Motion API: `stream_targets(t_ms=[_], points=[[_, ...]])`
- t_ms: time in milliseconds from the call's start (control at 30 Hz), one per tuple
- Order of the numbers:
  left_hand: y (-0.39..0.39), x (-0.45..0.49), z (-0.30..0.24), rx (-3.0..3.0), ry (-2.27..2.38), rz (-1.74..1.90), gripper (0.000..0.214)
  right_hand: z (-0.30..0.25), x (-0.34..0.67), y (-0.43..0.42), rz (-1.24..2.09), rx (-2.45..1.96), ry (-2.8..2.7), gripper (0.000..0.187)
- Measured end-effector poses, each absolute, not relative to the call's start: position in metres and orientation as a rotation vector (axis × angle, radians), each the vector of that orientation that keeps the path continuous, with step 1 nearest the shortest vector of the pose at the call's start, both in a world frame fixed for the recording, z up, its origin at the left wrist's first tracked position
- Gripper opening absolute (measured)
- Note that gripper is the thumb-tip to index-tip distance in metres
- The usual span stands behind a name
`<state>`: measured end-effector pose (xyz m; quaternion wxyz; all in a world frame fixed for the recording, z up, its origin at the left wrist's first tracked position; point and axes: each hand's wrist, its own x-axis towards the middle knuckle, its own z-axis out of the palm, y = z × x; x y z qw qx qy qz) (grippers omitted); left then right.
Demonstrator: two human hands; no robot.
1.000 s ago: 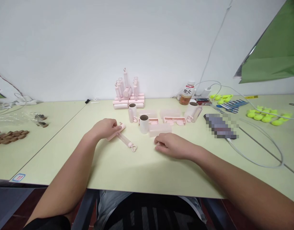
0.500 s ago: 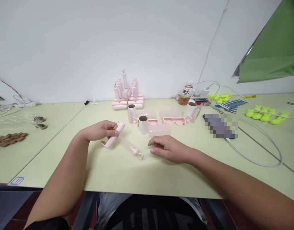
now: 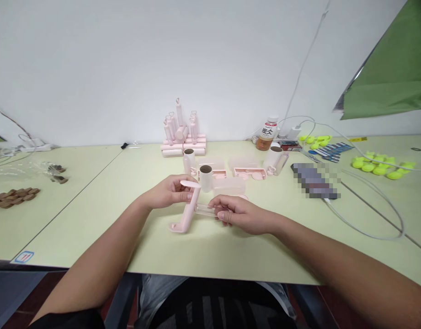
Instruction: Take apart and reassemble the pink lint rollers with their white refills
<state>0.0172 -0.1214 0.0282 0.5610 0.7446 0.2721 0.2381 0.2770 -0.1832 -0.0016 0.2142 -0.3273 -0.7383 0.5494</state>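
My left hand (image 3: 171, 191) is closed on the upper part of a pink plastic lint roller holder (image 3: 189, 211), which has a flat round end piece at each end and no roll on it. A clear tubular handle (image 3: 205, 209) sticks out sideways from its middle. My right hand (image 3: 237, 214) has its fingers wrapped round that handle, hiding its far end. Just behind my hands stands a white paper roll (image 3: 206, 179) with a cardboard core. A translucent pink cover (image 3: 230, 186) lies to the right of this roll.
Farther back are two open pink cases (image 3: 249, 173), more upright rolls (image 3: 274, 157) and a stack of pink rollers (image 3: 183, 148) by the wall. On the right lie a phone (image 3: 313, 180) with its cable, a drink bottle (image 3: 266, 135) and yellow-green pieces (image 3: 381, 164). Brown pieces (image 3: 16, 198) lie far left.
My left hand has moved right with the holder and turned it more upright. My right hand, empty before, has closed on the handle, which now points right.
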Motion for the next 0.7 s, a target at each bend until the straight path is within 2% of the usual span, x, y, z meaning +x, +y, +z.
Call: stream_targets(t_ms=[133,533,700], points=[[-0.1258,0.018,0.0307,1.769,0.542,0.395,0.03,-0.0031,0.2777,-0.1829,1.452,-0.859,-2.086,0.027],[-0.1251,0.0191,0.027,1.616,0.457,0.336,0.04,-0.0047,0.2778,-0.1815,1.553,-0.806,-1.961,0.031],[-0.1295,0.0262,0.023,1.584,0.427,0.367,0.032,0.0019,0.2788,-0.1822,1.38,-0.919,-2.199,0.025]])
